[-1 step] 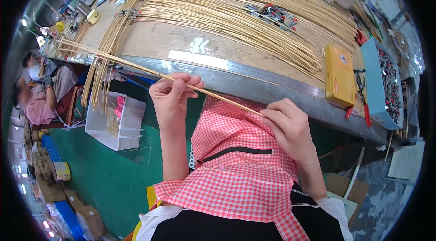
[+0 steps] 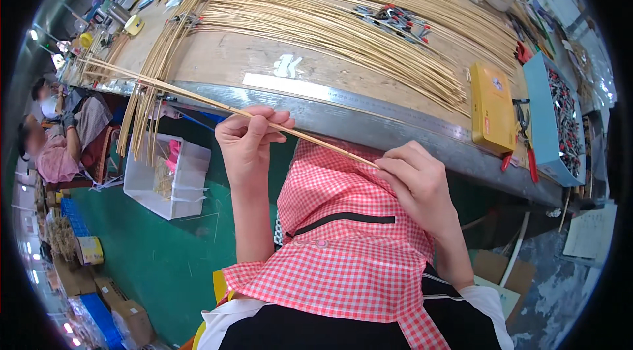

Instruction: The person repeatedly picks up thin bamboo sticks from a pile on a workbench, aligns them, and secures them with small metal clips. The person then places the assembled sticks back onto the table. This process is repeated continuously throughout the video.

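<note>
In front of my apron, above the table's near edge, I hold thin bamboo strips slantwise. My left hand pinches them near the middle between thumb and fingers, the other fingers curled. My right hand grips their near right end with fingertips and thumb. Toward the far left the strips spread apart and rest over a bunch of other strips hanging off the table. A long row of bamboo strips lies on the table beyond my hands, and a steel ruler lies along its near edge.
On the right stand a yellow box, red-handled pliers and a blue box full of small clips. More clips lie on the strips. A white bin stands on the floor at left. Two people sit at far left.
</note>
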`<act>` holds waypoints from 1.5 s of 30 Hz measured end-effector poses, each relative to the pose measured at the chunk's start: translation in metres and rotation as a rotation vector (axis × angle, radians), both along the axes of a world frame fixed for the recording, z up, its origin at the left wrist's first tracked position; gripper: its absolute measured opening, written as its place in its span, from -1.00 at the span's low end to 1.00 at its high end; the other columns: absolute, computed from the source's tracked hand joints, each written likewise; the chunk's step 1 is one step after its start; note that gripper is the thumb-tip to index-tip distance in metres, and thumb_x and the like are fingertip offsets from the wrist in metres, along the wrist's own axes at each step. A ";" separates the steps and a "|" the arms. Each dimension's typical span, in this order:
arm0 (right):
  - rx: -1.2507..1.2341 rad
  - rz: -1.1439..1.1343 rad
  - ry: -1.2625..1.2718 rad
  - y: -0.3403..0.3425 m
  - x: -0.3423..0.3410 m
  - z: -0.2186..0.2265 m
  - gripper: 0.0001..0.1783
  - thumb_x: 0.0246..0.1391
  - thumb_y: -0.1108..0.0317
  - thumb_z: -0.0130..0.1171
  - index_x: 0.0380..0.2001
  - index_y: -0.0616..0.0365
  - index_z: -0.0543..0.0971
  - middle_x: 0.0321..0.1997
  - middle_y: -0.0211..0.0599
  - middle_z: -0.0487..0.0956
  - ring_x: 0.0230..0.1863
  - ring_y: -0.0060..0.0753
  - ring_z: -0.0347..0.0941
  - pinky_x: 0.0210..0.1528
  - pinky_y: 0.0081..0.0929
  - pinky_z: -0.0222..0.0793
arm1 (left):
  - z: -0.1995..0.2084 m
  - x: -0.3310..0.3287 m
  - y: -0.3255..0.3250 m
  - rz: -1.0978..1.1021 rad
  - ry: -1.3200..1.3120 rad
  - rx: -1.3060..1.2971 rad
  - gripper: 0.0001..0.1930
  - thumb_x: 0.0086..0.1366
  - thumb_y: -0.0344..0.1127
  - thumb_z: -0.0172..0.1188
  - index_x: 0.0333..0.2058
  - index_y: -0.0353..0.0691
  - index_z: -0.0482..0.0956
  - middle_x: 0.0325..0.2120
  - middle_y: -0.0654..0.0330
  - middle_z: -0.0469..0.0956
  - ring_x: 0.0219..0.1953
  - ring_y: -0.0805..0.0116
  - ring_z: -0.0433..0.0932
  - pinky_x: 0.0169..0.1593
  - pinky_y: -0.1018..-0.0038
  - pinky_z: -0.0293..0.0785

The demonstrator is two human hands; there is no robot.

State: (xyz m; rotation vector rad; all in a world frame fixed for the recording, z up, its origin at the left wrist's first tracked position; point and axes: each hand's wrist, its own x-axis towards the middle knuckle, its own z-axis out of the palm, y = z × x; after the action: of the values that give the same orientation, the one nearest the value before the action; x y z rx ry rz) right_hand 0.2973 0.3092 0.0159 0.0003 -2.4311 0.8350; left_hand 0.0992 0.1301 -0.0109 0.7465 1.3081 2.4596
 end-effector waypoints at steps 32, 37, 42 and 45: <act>-0.525 0.134 0.349 0.020 -0.079 0.062 -0.91 0.01 0.63 0.20 -0.36 0.40 0.61 -0.47 -0.29 0.57 -0.54 -0.66 0.43 -0.54 -0.74 0.32 | 0.051 0.025 0.073 -0.054 0.588 -0.386 -0.86 0.07 -0.62 0.29 -0.34 -0.45 0.62 -0.46 0.16 0.63 -0.40 0.51 0.60 -0.31 0.63 0.52; -0.551 0.051 0.183 0.024 -0.074 0.025 -0.91 0.01 0.58 0.22 -0.38 0.39 0.61 -0.47 -0.31 0.57 -0.51 -0.64 0.45 -0.49 -0.71 0.38 | 0.004 0.021 0.076 -0.080 0.541 -0.495 -0.89 0.09 -0.59 0.28 -0.36 -0.43 0.62 -0.49 0.20 0.63 -0.40 0.50 0.62 -0.29 0.61 0.54; -0.482 0.018 0.169 0.026 -0.069 0.023 -0.92 -0.01 0.58 0.23 -0.40 0.38 0.61 -0.47 -0.29 0.58 -0.48 -0.61 0.49 -0.46 -0.69 0.43 | 0.006 0.024 0.079 -0.097 0.556 -0.491 -0.91 0.10 -0.59 0.27 -0.38 -0.43 0.61 -0.49 0.18 0.64 -0.39 0.47 0.63 -0.30 0.60 0.54; -0.573 0.009 0.256 0.027 -0.073 0.017 -0.91 -0.05 0.55 0.26 -0.41 0.35 0.63 -0.53 -0.26 0.61 -0.53 -0.60 0.53 -0.50 -0.67 0.44 | 0.006 0.024 0.079 -0.137 0.537 -0.464 -0.90 0.14 -0.58 0.23 -0.33 -0.44 0.59 -0.47 0.17 0.64 -0.43 0.48 0.61 -0.32 0.62 0.52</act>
State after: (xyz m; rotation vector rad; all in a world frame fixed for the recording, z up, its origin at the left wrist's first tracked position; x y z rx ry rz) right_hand 0.2241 0.3360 0.0327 -0.0919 -1.8879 1.4132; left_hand 0.1233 0.2095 -0.0049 1.3561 1.8427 1.7941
